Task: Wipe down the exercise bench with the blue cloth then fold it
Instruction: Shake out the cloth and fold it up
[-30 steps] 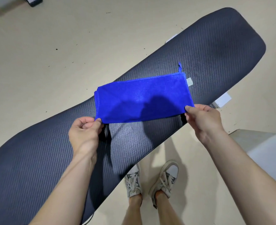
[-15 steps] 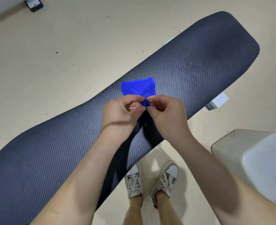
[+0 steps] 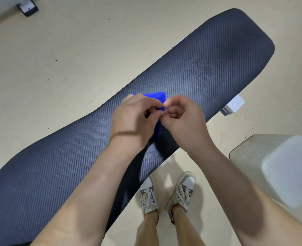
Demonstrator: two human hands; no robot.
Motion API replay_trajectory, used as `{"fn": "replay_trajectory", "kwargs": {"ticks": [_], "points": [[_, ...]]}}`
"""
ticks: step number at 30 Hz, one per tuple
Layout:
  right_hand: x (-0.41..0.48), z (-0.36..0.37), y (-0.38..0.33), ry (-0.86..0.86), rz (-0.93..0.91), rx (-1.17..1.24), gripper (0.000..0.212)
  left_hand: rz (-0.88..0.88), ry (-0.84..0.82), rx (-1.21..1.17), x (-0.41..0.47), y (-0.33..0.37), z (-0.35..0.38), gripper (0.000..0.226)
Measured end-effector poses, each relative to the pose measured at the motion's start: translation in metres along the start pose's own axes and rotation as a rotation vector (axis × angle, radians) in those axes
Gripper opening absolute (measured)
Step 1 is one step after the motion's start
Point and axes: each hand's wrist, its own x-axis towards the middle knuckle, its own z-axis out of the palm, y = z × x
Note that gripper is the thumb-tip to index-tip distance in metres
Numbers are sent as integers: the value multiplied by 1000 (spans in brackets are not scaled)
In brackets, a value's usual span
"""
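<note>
The dark, ribbed exercise bench runs diagonally from the lower left to the upper right. Over its middle I hold the blue cloth, folded small. Only its far corner and a strip between my hands show. My left hand and my right hand meet above the bench, and both pinch the cloth's near edge with curled fingers. The rest of the cloth is hidden under my hands.
A beige floor surrounds the bench. My two feet in sneakers stand by the bench's near edge. A pale grey block sits at the right. A white bench foot pokes out below the pad, and a dark foot lies at the top left.
A second ago the cloth was spread wide between my hands. I brought both hands together, folding it in half, and now hold the corners together lower over the bench.
</note>
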Motion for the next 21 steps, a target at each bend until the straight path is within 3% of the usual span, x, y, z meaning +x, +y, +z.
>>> {"fn": "replay_trajectory", "kwargs": {"ticks": [5, 8, 14, 18, 21], "points": [[-6, -18, -6, -62, 8, 87, 44, 37, -80, -9, 8, 13, -3, 7], [-8, -25, -3, -136, -15, -32, 42, 48, -145, -152, 9, 30, -3, 14], [-20, -64, 22, 40, -57, -408, 12, -107, -223, -359, 6, 61, 17, 20], [-26, -110, 40, 62, -70, -565, 23, -220, -226, -535, 1, 73, 53, 27], [-28, -158, 58, 108, -51, -587, 26, -222, -341, -536, -7, 93, 86, 31]]}}
